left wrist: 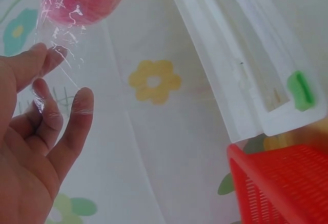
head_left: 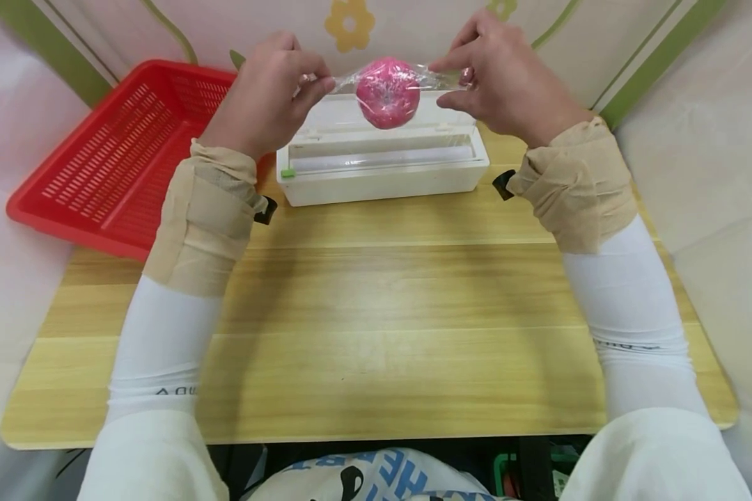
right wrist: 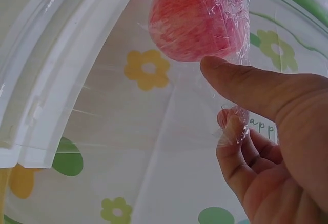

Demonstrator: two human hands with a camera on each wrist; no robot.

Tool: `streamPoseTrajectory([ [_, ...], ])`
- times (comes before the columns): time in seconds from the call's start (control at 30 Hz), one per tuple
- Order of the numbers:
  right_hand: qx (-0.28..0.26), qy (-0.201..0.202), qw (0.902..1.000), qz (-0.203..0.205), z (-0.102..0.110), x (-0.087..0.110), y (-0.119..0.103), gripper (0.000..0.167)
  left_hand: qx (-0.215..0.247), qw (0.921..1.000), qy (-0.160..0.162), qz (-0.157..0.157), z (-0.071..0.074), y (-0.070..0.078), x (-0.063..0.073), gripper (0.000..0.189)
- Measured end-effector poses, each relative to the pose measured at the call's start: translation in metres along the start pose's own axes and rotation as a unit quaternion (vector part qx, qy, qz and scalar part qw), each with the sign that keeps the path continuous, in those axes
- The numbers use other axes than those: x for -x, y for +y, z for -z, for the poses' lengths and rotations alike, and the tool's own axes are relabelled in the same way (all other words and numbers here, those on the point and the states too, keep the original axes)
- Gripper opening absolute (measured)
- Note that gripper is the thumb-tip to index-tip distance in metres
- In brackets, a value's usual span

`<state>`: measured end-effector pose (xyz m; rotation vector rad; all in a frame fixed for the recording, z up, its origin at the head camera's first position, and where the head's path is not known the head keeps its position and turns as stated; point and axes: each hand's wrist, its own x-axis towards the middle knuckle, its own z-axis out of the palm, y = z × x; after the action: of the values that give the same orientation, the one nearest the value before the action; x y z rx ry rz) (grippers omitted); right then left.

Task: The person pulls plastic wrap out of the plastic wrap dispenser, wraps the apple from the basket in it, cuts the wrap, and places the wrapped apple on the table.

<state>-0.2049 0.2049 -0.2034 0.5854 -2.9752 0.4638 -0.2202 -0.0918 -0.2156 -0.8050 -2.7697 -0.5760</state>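
Upper-limb posture: two-sided forward reach.
In the head view, the left arm (head_left: 163,341) runs toward 1 o'clock, the right arm (head_left: 629,313) toward 11. The left hand (head_left: 266,97), at 11 o'clock, points toward 2, thumb against forefinger. The right hand (head_left: 504,80), at 1 o'clock, points toward 10, thumb extended, lower fingers curled.

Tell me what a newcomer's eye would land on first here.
Probably the pink-red fruit in shiny clear film, held up between the left hand and right hand, top centre of the head view. Next, the big red basket at the table's far left, then the open white box showing a pale roll just below the fruit in that view.
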Motion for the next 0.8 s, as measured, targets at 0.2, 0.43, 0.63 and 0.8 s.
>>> streamPoseTrajectory([
  [0.2,0.002,0.011,0.9999,0.006,0.005,-0.003,0.001,0.042,-0.003,1.0,-0.007,0.002,0.005,0.002,-0.006,0.032],
  [0.43,0.012,-0.004,0.9998,-0.014,0.01,-0.006,0.0,0.044,-0.007,0.9997,-0.013,0.019,0.008,0.003,-0.011,0.034],
  [0.63,0.012,0.01,0.9999,-0.004,0.014,-0.008,-0.001,0.042,-0.014,0.9996,-0.013,0.023,0.012,0.004,-0.014,0.036],
  [0.8,0.012,0.022,0.9997,0.003,0.016,-0.011,-0.002,0.041,-0.018,0.9995,-0.016,0.022,0.015,0.005,-0.015,0.037],
])
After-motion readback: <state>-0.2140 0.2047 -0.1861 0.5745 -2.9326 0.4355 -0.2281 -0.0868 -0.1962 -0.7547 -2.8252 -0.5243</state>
